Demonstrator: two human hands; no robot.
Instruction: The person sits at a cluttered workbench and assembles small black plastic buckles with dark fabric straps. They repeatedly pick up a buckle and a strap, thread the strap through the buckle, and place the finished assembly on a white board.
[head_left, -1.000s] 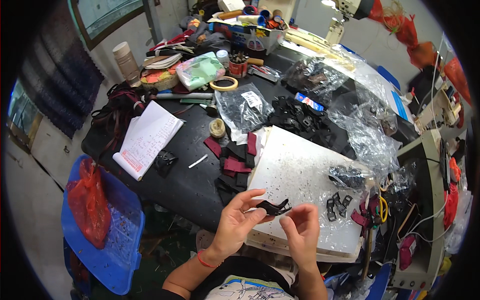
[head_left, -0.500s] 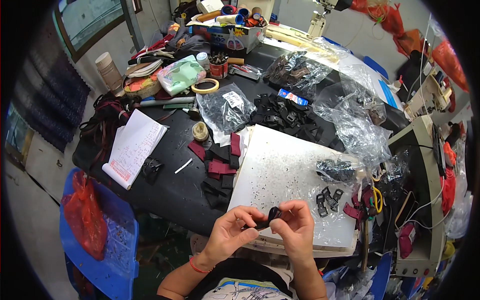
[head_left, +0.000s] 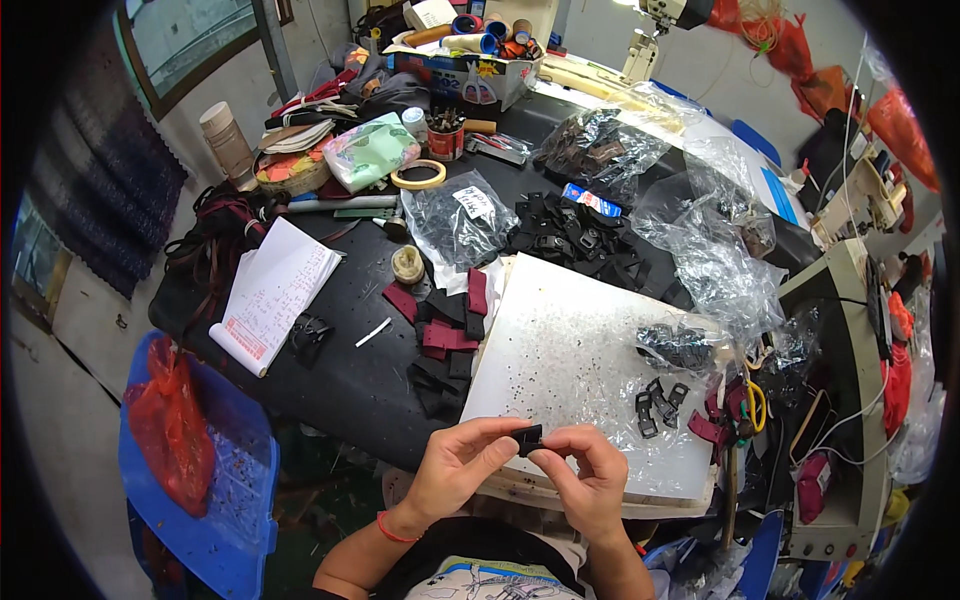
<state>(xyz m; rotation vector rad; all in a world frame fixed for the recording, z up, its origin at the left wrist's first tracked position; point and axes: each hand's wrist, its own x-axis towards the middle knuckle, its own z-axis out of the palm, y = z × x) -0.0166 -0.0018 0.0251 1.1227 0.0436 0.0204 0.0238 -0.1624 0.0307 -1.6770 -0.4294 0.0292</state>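
A small black strap piece [head_left: 528, 437], probably webbing, is pinched between both hands above the near edge of the white board [head_left: 560, 350]. My left hand [head_left: 462, 468] grips its left end between thumb and fingers. At the other end, my right hand [head_left: 587, 468] closes thumb and fingertips on it. Fingers cover part of the piece, so I cannot tell whether a buckle is on it. Loose black plastic buckles [head_left: 660, 405] lie on the board to the right. Left of the board are maroon strap pieces [head_left: 447, 338] and black ones.
Black straps with buckles [head_left: 565, 232] are heaped behind the board, beside clear plastic bags [head_left: 715, 250]. An open notepad [head_left: 275, 290], a glue jar [head_left: 407, 263] and a tape roll [head_left: 418, 174] sit to the left. Yellow-handled scissors [head_left: 756, 405] are at the right edge.
The black strap piece has been turned and is now held flatter between my hands. My left fingers have closed onto it, and my right fingertips have shifted slightly lower.
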